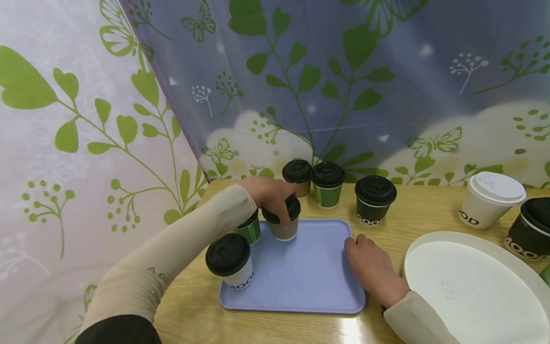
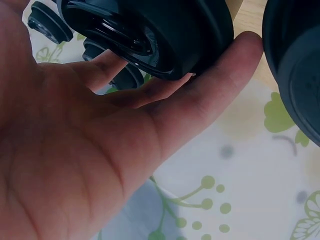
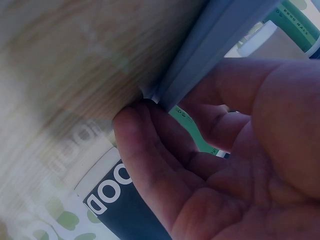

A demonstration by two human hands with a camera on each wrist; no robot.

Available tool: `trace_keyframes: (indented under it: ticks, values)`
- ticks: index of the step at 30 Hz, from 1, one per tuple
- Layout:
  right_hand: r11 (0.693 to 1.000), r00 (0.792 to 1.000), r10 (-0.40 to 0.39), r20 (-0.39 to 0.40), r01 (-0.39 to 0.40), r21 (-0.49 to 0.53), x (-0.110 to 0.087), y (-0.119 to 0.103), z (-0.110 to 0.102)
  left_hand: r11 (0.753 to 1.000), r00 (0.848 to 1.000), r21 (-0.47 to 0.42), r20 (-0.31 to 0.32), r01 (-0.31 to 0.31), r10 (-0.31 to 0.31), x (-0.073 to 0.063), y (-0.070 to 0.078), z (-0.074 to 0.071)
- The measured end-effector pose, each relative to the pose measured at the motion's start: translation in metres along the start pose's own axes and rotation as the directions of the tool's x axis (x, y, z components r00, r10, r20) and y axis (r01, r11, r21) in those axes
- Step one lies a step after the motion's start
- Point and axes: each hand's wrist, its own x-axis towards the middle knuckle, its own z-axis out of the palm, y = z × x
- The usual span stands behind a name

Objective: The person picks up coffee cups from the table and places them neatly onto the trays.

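Observation:
My left hand (image 1: 271, 195) reaches over the back left of a lavender tray (image 1: 301, 272) and grips a brown paper cup (image 1: 284, 231) around its black lid. In the left wrist view the fingers (image 2: 210, 100) curve along the rim of the black lid (image 2: 205, 35). Beside that cup, on the tray's left, are a green cup (image 1: 250, 233), partly hidden by my arm, and a white cup (image 1: 238, 277) with a black lid. My right hand (image 1: 373, 267) holds the tray's right edge, its fingertips at the rim (image 3: 200, 65) in the right wrist view.
Behind the tray stand another brown cup (image 1: 303, 188), a green cup (image 1: 328, 195) and a black cup (image 1: 372, 210). To the right lies a large round white tray (image 1: 472, 286), with a white-lidded cup (image 1: 481, 210) and a black cup (image 1: 526, 239) near it. A patterned curtain (image 1: 326, 95) hangs behind.

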Motion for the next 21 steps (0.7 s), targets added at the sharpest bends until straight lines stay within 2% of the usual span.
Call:
trace_keyframes:
  ticks: [6,12,16,21]
  values:
    - [1.0,1.0,-0.003,0.015,0.003,-0.001,0.0007,-0.0005,-0.0012,0.999,1.0,0.043,-0.013,-0.021,0.022,0.003,0.0008,0.0032]
    - [1.0,1.0,-0.003,-0.006,0.003,-0.007,0.0006,-0.0009,-0.001,1.0,1.0,0.006,0.003,-0.026,0.026,0.0064,0.0001,0.0058]
    - [1.0,1.0,-0.004,-0.02,0.003,-0.01,0.0001,-0.001,-0.0006,1.0,1.0,0.008,0.009,-0.016,0.015,0.0075,-0.0008,0.0071]
    - [1.0,1.0,-0.009,-0.021,0.009,-0.009,-0.0007,-0.0006,-0.0005,0.998,1.0,0.062,-0.006,0.008,-0.008,0.0078,-0.0005,0.0088]
